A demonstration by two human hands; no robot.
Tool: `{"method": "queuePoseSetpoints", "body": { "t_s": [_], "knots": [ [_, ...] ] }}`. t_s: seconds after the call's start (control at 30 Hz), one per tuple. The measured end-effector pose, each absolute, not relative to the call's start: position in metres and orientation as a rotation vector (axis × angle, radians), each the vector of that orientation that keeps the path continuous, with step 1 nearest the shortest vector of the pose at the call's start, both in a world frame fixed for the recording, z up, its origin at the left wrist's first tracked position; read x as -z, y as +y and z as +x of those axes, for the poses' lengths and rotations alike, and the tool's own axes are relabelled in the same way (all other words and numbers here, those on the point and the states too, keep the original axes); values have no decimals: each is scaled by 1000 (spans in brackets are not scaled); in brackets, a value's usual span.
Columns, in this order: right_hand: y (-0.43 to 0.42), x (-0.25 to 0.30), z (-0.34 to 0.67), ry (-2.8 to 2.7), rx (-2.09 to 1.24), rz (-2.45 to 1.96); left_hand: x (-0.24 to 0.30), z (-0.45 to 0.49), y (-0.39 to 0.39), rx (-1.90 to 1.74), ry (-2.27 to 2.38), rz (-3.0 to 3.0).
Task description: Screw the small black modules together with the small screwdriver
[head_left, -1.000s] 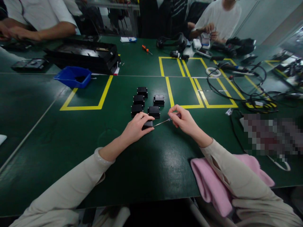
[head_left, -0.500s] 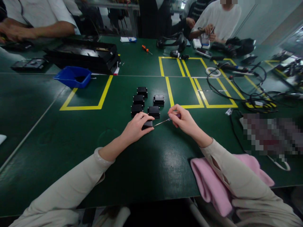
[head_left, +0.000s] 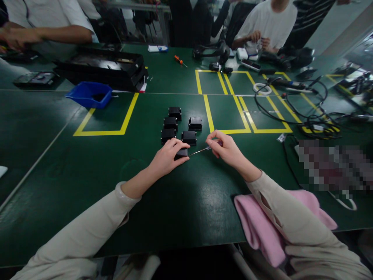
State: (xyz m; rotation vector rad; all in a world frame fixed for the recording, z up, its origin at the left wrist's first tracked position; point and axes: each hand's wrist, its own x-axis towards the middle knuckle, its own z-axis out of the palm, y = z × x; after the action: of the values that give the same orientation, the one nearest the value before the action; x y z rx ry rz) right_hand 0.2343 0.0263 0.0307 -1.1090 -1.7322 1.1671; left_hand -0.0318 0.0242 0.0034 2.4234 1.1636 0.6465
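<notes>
**Screwdriver tip meeting the nearest black box**

We are pinning a small black plastic box [head_left: 182,153] to the dark green table mat [head_left: 87,175] with our left hand [head_left: 167,155]. Its fingers are curling over the top and the thumb is closing along the near edge, so only the box's right end is showing. Our right hand [head_left: 225,149] is pinching the dark handle of a slim screwdriver [head_left: 201,150], thumb and fingertips closed tightly round it. The thin metal shaft is slanting down and left to the box's right end. We cannot tell whether the tip is sitting in a screw head.

The box is lying near the middle of the table, just on the near side of a cluster of five matching black boxes [head_left: 180,124].

As we are judging it, the shallow slant is the main risk. A fine tip pushed at that angle could skid off, scoring the casing or jabbing our left fingertips close by. A push along the shaft could also slide the smooth box leftward or into its neighbours. The pink cloth [head_left: 256,225] bunching under our right forearm could slip and unsteady the wrist.
</notes>
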Motion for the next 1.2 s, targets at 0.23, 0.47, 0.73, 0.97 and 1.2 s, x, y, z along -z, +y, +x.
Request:
{"method": "queuePoseSetpoints", "body": {
  "t_s": [0.23,0.47,0.73,0.97,1.2],
  "knots": [
    [26,-32,234,-1719,-1187,-1114,-4,-32,24,-660,1159,2414],
    [26,-31,234,-1701,-1217,-1070,-3,-32,24,-636,1166,2428],
    [28,-30,234,-1702,-1242,-1127,-2,-33,25,-654,1155,2420],
    [29,-31,235,-1698,-1196,-1063,-3,-33,25,-651,1147,2419],
    [29,-28,235,-1687,-1235,-1102,-5,-33,24,-629,1166,2407]
  ]
}}
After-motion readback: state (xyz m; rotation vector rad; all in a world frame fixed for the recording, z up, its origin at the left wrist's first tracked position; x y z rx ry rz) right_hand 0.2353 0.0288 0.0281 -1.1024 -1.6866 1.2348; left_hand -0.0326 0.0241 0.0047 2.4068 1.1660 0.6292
